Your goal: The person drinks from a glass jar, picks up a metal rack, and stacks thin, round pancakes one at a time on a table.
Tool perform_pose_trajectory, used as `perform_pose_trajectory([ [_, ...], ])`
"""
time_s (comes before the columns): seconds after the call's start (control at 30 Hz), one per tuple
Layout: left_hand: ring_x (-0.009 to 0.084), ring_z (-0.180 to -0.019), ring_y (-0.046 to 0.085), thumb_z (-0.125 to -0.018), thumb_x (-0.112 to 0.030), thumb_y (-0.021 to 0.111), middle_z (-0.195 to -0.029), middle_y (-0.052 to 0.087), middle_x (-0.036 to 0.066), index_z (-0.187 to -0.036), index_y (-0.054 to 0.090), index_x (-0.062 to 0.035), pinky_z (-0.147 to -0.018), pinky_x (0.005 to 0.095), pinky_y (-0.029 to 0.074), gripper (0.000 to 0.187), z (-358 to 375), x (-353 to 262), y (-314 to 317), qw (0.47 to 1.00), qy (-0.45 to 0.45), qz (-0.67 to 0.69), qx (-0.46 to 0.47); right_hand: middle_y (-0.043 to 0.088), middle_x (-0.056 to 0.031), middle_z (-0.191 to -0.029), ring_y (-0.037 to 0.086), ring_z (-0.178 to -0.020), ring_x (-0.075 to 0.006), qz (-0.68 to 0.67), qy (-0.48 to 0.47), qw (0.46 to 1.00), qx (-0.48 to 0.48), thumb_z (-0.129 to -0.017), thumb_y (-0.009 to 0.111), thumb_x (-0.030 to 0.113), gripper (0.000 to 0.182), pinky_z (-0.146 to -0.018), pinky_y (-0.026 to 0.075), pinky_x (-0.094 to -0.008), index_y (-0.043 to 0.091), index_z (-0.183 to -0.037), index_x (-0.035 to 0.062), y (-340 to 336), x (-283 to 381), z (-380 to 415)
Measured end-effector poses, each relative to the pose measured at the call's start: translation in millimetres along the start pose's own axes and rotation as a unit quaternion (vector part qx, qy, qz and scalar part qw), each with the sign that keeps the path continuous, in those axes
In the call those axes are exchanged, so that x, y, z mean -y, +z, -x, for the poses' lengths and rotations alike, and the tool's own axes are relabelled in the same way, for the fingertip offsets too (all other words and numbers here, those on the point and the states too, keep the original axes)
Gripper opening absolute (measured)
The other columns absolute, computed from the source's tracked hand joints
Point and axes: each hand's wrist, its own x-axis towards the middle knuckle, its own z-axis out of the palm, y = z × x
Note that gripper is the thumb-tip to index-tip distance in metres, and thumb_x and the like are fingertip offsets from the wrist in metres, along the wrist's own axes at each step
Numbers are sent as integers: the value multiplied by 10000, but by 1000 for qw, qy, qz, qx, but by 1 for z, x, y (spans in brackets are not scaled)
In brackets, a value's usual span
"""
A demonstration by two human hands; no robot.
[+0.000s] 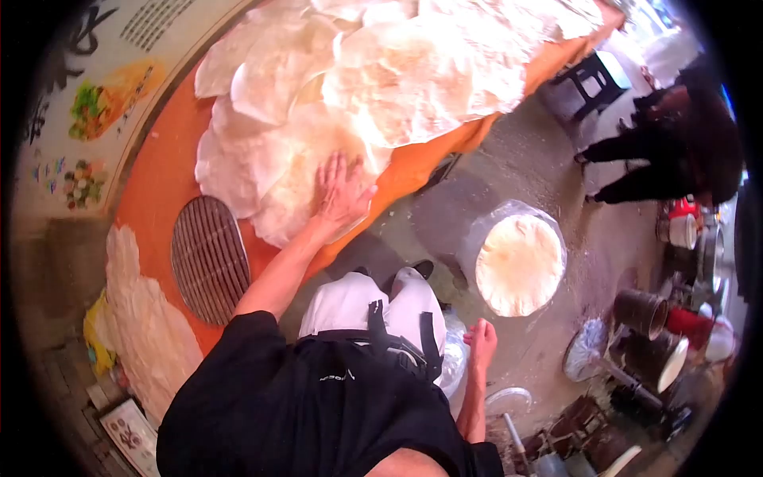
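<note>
My left hand (346,191) lies flat, fingers spread, on the nearest of several thin round flatbreads (298,171). The flatbreads overlap in a wide layer over an orange cloth (163,151) on the table. My right hand (481,342) hangs low beside my right leg, its fingers curled in, and I see nothing in it. Nearest to it is a plastic-lined round container (520,266) whose top is covered by a pale, floury round that looks like dough or flatbread. A clear plastic bag (453,354) shows between my right hand and my leg.
A dark oval slatted rack (211,258) lies on the cloth left of my forearm. More flatbread (147,318) covers the table's near left end. A black stool (592,83) and a person in dark clothes (675,143) are at the far right. Pots (640,312) and tools crowd the lower right.
</note>
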Motion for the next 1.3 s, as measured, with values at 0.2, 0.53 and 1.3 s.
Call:
perform_pose_trajectory([
  [0.2,421,-1268,473,-903,-332,597,-1335,510,273,-1330,519,5,-1064,473,383,549,61,57,-57,971,-21,227,-77,671,-69,-866,601,-707,-115,69,-86,976,186,-1003,556,249,301,-653,503,-261,647,-1145,-1,121,85,42],
  [0.53,407,-1140,551,-839,-166,698,-1228,594,224,-1189,608,18,-984,462,449,405,350,291,-129,962,-243,-55,-109,689,-124,-1105,643,-1024,-208,158,-158,850,476,-942,649,317,433,-897,508,-342,618,-1198,-31,416,36,189],
  [1.3,211,-1149,537,-997,-310,527,-1252,566,85,-1219,557,-8,-1008,386,435,376,429,252,-121,661,-361,651,-99,688,-143,-1060,703,-783,-222,-233,72,907,344,-947,617,139,380,-656,587,-338,488,-1299,74,203,-69,263],
])
